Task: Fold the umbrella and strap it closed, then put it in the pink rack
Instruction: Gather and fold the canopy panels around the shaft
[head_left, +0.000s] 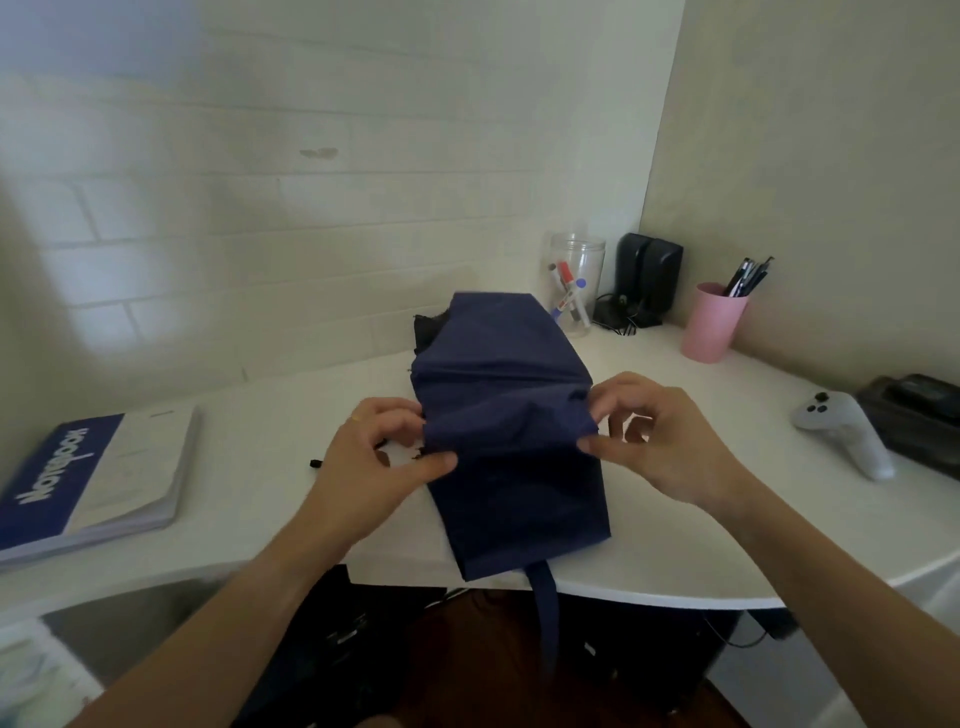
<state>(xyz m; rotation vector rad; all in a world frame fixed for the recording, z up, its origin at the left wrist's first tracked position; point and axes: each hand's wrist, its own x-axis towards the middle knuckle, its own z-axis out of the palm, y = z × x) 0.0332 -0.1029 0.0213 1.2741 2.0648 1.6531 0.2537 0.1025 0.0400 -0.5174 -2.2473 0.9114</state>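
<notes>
Umbrella (511, 415) is lying on the white counter (675, 530) dead center, navy canopy collapsed and loosely bunched, with its strap (545, 613) dangling off the front edge. Going left to right: there's a notebook (98, 483) flat at the far left, well apart from the action. Then the left hand (379, 457), thumb and fingers pinching the left edge of a fabric fold. Right hand (660, 436) mirrors it, pinching the right edge of the same fold, other fingers loosely curled. Further right, a pink cup (711, 325) with pens by the wall, and a white controller (841, 431). No pink rack in sight that I can pick out.

Handling-wise, my guess: light, floppy, slick nylon that won't hold a crease by itself, with stiff ribs underneath. I'd keep gripping the panel edges, flatten each fold around the shaft, then grab that strap before it springs loose.
</notes>
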